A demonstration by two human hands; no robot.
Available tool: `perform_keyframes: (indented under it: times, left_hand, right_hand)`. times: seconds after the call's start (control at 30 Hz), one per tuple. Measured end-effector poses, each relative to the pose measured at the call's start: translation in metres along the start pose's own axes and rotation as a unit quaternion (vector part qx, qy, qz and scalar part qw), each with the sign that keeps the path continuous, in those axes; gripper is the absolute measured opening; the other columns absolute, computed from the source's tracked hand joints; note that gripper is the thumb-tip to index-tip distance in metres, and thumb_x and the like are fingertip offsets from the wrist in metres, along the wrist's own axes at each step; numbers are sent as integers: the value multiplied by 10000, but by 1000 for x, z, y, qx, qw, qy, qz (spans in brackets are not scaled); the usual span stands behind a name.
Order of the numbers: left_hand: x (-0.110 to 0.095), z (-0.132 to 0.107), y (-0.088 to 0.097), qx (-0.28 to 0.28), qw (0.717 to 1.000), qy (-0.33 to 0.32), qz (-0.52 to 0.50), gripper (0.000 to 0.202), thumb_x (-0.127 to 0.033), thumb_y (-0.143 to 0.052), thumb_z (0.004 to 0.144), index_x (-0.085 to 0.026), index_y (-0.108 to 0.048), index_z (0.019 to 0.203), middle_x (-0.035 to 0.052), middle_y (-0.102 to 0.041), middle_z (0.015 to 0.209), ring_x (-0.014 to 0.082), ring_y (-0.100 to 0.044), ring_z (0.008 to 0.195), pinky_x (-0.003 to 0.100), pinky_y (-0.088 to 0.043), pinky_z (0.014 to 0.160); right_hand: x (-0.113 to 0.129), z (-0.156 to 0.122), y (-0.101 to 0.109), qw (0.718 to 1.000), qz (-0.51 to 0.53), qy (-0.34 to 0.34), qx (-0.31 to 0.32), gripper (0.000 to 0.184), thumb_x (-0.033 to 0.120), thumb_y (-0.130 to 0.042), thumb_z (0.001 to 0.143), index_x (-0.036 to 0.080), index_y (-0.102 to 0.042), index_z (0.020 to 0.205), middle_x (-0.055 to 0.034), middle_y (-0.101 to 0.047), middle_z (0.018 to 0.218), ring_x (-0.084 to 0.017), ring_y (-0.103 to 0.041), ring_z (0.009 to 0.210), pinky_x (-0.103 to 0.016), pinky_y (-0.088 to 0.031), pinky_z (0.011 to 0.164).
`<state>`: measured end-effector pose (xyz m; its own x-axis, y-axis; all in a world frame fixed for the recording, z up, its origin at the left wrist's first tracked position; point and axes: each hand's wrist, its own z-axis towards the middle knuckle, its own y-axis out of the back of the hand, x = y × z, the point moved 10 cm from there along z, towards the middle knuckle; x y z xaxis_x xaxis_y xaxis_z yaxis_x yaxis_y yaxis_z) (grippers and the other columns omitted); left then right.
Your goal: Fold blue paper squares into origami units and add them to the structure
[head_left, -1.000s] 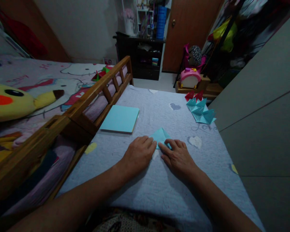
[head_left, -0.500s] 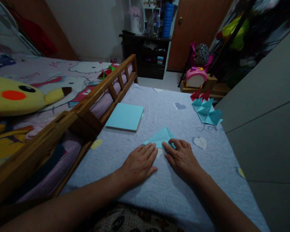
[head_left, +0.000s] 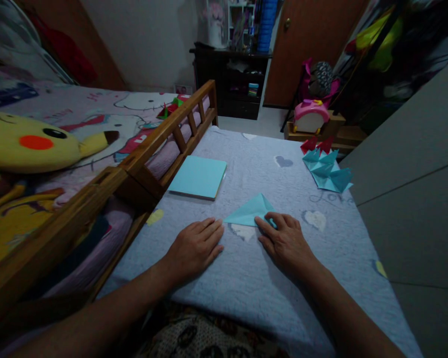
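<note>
A light-blue sheet of origami paper [head_left: 249,211], folded into a triangle, lies flat in front of me on the cloth. My right hand [head_left: 283,238] rests on its right part, fingertips pressing the paper down and covering that corner. At the triangle's left tip is my left hand [head_left: 196,246], lying flat with its fingers stretched out, the fingertips at or just beside the point. Beyond the left hand sits a square stack of light-blue paper [head_left: 199,177].
Folded blue paper pieces [head_left: 327,170] and red ones [head_left: 316,145] stand at the far right of the cloth-covered surface [head_left: 246,283]. A wooden bed rail [head_left: 149,148] runs along the left, with a yellow plush toy [head_left: 30,141] behind it. A pale cabinet [head_left: 425,199] borders the right.
My left hand has slid left along the triangle's lower edge to its left tip, uncovering that edge. My right hand stays on the paper. The view has shifted slightly.
</note>
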<state>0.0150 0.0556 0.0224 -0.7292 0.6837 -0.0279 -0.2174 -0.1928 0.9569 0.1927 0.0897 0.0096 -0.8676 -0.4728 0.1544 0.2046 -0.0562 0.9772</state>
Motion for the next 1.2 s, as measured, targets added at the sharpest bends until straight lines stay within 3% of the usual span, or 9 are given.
perform_keyframes:
  times: [0.1, 0.23, 0.33, 0.47, 0.63, 0.83, 1.2]
  left_hand:
    - [5, 0, 15, -43, 999, -3, -30, 245, -238, -470, 1004, -140, -679, 1087, 121, -734, 1134, 258, -676, 1053, 422, -569, 859]
    - [9, 12, 26, -58, 997, 12, -47, 211, -177, -476, 975, -146, -669, 897, 94, -724, 903, 212, -670, 820, 369, -561, 731]
    - [-6, 27, 21, -55, 996, -28, -61, 221, -153, -450, 980, -127, -659, 1050, 123, -716, 1044, 231, -658, 968, 391, -555, 836]
    - [-32, 45, -10, 31, 995, -78, -56, 378, -209, -421, 1022, -113, -500, 1379, 146, -594, 1369, 257, -535, 1256, 417, -455, 1068]
    - [-33, 49, -30, 91, 993, -60, -41, 400, -308, -484, 1012, -110, -505, 1359, 116, -638, 1208, 263, -568, 1081, 401, -481, 981]
    - [-28, 47, -28, 93, 994, -53, -10, 400, -335, -507, 1007, -140, -513, 1355, 100, -638, 1183, 260, -564, 1031, 390, -466, 920]
    - [-24, 44, -25, 73, 996, -41, -31, 371, -325, -501, 1004, -140, -543, 1322, 116, -638, 1168, 269, -572, 1039, 410, -496, 907]
  right_hand:
    - [0, 0, -1, 1000, -3, 3, -3, 380, 352, -574, 972, 330, -593, 1351, -85, -601, 1294, -302, -508, 1121, -435, -380, 956]
    - [0, 0, -1, 1000, -1, 4, -8, 375, 343, -566, 974, 322, -596, 1348, -90, -599, 1288, -299, -510, 1105, -436, -380, 955]
    - [1, 0, 1, 1000, -1, 4, -8, 378, 346, -559, 977, 312, -595, 1352, -97, -598, 1276, -300, -512, 1094, -438, -387, 946]
    - [6, 0, 2, 1000, -8, 10, 8, 407, 384, -537, 987, 317, -565, 1387, -110, -575, 1296, -304, -502, 1109, -452, -383, 969]
    - [15, -3, 2, 999, -37, 19, 14, 464, 505, -536, 973, 388, -523, 1421, -115, -548, 1301, -331, -477, 1129, -518, -354, 1025]
    - [18, -5, -1, 997, -67, 22, 9, 509, 580, -559, 936, 404, -521, 1412, -115, -551, 1308, -361, -490, 1152, -633, -275, 1103]
    - [5, -19, 10, 996, -82, 17, 17, 463, 509, -598, 946, 365, -562, 1385, -83, -588, 1368, -352, -535, 1193, -661, -278, 1103]
